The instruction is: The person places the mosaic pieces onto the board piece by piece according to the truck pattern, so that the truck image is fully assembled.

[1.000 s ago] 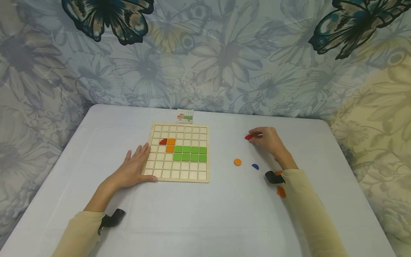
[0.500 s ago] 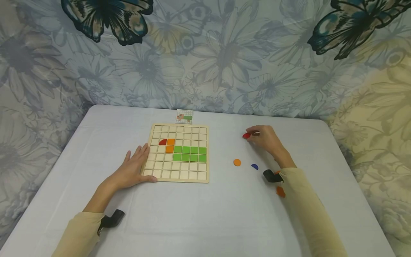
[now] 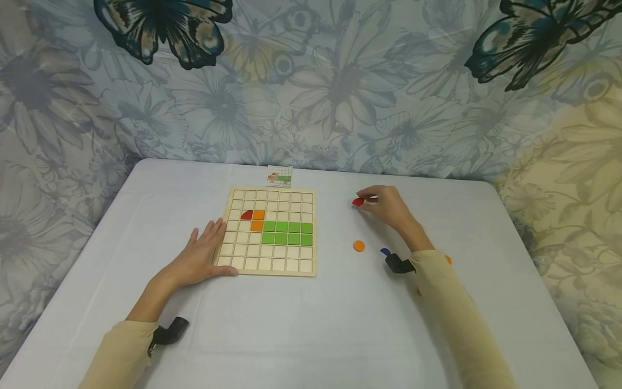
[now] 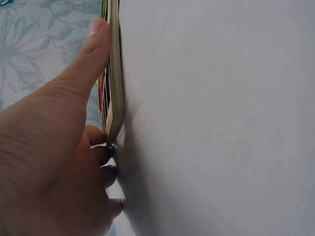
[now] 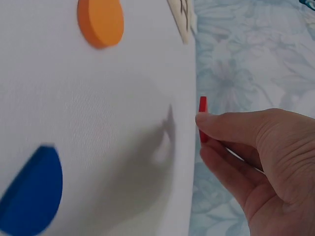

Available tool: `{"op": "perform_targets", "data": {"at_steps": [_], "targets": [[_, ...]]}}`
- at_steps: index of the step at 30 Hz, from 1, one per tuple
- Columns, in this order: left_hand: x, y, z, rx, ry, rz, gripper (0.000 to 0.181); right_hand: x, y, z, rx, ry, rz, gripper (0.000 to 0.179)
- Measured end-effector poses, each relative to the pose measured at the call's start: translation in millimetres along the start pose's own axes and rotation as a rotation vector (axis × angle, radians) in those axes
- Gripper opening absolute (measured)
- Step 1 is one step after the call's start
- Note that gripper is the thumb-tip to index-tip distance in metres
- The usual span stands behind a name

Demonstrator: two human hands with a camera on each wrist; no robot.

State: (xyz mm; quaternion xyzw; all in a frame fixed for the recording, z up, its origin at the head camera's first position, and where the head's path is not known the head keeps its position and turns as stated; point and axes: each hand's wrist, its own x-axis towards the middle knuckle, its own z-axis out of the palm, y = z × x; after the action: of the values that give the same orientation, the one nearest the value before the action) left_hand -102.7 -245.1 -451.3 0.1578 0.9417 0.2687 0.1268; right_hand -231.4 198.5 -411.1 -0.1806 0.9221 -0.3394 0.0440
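In the head view my left hand [image 3: 196, 258] lies at the left edge of a wooden grid board [image 3: 272, 272], fingers straight and the thumb over its front left corner. Green squares [image 3: 288, 233], two orange squares [image 3: 258, 220] and a dark red quarter-round piece [image 3: 247, 215] sit in the board's cells. My right hand [image 3: 390, 205] pinches a small red piece [image 3: 358, 202] between thumb and fingers, right of the board. The right wrist view shows this red piece [image 5: 203, 103] edge-on above the table.
An orange disc [image 3: 358, 246] and a blue half-round piece [image 3: 385, 252] lie on the table [image 3: 311, 335] right of the board. More orange pieces [image 3: 448, 260] show partly from behind the right sleeve. A small pattern card [image 3: 279, 176] lies behind the board.
My right hand has moved left and slightly back, carrying the red piece toward the board. My left hand stays at the board's edge.
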Motion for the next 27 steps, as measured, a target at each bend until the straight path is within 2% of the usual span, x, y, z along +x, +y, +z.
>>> {"op": "perform_targets", "data": {"at_steps": [4,17,27], "targets": [[-0.6,-1.0,0.2,-0.002,-0.002,0.006,0.122,3.5,-8,7,0.020,-0.010,-0.028,0.029],[-2.6,-2.3,-2.7,-0.003,-0.005,0.022,0.121,18.3,-33,39,-0.013,-0.067,-0.052,0.029],[-2.5,-3.9,-2.5,-0.027,-0.009,0.033,0.120,24.2,-46,52,-0.034,-0.091,-0.080,0.030]]}}
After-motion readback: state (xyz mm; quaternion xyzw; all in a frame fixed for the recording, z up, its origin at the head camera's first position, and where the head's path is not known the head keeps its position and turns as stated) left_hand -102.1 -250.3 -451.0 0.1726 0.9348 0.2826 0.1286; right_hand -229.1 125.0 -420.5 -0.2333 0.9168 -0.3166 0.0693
